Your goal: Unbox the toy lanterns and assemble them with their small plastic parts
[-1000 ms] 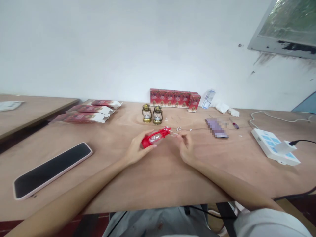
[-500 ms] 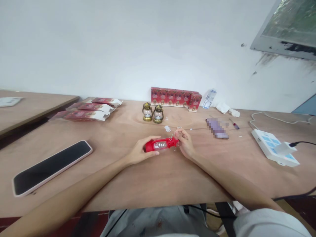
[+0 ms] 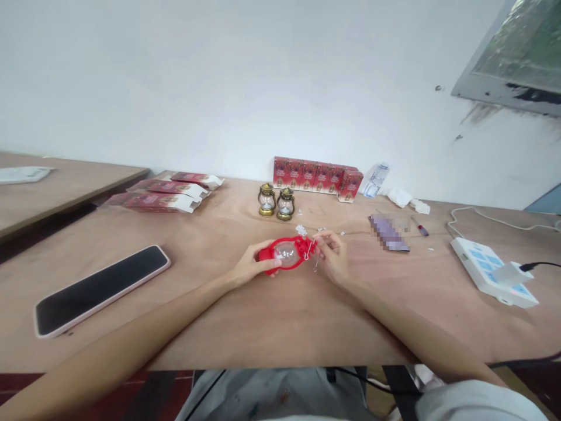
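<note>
My left hand [image 3: 252, 266] grips the base end of a small red toy lantern [image 3: 287, 253] with a clear globe, held on its side just above the wooden table [image 3: 272, 316]. My right hand [image 3: 333, 257] pinches a thin wire handle [image 3: 312, 250] at the lantern's top end, fingers closed on it. Small white bits [image 3: 300, 230] lie on the table just beyond the hands.
Two gold toy lanterns [image 3: 276, 202] stand behind the hands, with a row of red boxes [image 3: 318, 175] by the wall. Flat red cartons [image 3: 164, 193] lie at the left, a phone [image 3: 103, 289] front left, a white power strip [image 3: 493, 270] right, a small screwdriver [image 3: 419, 228] nearby.
The red lantern has turned so its clear globe faces up. My right hand moved in from beside the lantern's tip and now pinches the wire handle at its top.
</note>
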`<state>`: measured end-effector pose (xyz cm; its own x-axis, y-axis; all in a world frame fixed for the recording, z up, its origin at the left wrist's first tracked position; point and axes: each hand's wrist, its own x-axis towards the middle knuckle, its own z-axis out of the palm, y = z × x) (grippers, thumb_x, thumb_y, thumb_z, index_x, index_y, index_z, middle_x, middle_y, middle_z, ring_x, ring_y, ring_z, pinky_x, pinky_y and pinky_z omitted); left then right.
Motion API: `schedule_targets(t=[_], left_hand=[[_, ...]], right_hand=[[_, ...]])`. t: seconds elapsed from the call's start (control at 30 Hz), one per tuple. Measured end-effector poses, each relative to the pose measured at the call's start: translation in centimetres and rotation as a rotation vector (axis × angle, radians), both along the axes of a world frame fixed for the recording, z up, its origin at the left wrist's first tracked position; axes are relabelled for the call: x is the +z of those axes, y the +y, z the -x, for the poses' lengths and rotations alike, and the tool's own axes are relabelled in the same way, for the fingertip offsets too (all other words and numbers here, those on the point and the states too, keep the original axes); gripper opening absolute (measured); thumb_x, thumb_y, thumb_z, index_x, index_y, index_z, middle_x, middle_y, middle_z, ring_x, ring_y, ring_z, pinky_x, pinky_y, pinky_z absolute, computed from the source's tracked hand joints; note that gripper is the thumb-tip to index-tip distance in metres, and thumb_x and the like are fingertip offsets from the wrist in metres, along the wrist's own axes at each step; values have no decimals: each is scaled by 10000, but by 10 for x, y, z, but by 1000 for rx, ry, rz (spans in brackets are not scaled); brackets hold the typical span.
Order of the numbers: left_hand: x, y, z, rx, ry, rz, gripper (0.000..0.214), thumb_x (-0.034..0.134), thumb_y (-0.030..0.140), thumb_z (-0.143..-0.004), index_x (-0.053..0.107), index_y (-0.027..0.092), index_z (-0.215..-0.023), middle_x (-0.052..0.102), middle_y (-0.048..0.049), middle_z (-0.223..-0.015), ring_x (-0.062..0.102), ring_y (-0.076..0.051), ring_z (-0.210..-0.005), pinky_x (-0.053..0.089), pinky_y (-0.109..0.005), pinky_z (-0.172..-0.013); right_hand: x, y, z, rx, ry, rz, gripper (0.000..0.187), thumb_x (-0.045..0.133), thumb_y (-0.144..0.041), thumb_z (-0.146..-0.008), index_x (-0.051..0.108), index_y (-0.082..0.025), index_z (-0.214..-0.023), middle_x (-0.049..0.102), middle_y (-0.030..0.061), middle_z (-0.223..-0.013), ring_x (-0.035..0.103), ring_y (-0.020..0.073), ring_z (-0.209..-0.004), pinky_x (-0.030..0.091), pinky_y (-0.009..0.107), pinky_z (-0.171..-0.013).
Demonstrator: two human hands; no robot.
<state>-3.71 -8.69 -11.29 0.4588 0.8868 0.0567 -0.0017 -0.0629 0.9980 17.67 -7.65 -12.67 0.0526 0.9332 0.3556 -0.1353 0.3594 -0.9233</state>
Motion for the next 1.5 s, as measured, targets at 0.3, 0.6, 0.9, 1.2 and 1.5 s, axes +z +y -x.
schedule_targets(t=[0.3,0.6,0.9,1.2,1.5], left_hand=[[-3,9,-1,265,-275,121,504,743,382,-640,566,155,-1053,641,-22,-810,594,-124,-571,492,-247,-531],[-6,9,-1,291,-320,113,478,743,357,-644,552,159,-1036,628,-17,-837,606,-126,-573,462,-220,-480],[-4,8,-2,277,-307,100,462,721,356,-659,514,161,-1023,610,-9,-825,594,-119,-560,445,-219,-463],[-11,12,1,393,-298,-40,379,702,318,-637,432,202,-877,563,43,-770,534,-90,-556,427,-210,-472],[0,17,4,620,-166,-475,545,785,367,-540,494,191,-966,593,-42,-985,578,-190,-935,486,-305,-798]], right_hand=[[24,105,-71,-221,-409,-319,335,458,-559,-834,437,-227,-797,592,-5,-718,571,118,-615,483,263,-628],[-10,142,-103,-54,-1072,-366,153,488,-271,-853,564,-195,-745,619,61,-786,557,194,-776,437,332,-768],[-4,143,-91,47,-1341,-369,142,463,-174,-867,603,-174,-843,652,87,-913,573,200,-901,420,322,-844],[4,148,-70,-40,-1428,-272,121,520,-163,-857,618,-135,-922,650,120,-997,580,207,-968,418,312,-860],[12,142,-54,-198,-1318,-238,49,564,-121,-813,596,-158,-815,639,92,-927,589,189,-871,443,309,-812]])
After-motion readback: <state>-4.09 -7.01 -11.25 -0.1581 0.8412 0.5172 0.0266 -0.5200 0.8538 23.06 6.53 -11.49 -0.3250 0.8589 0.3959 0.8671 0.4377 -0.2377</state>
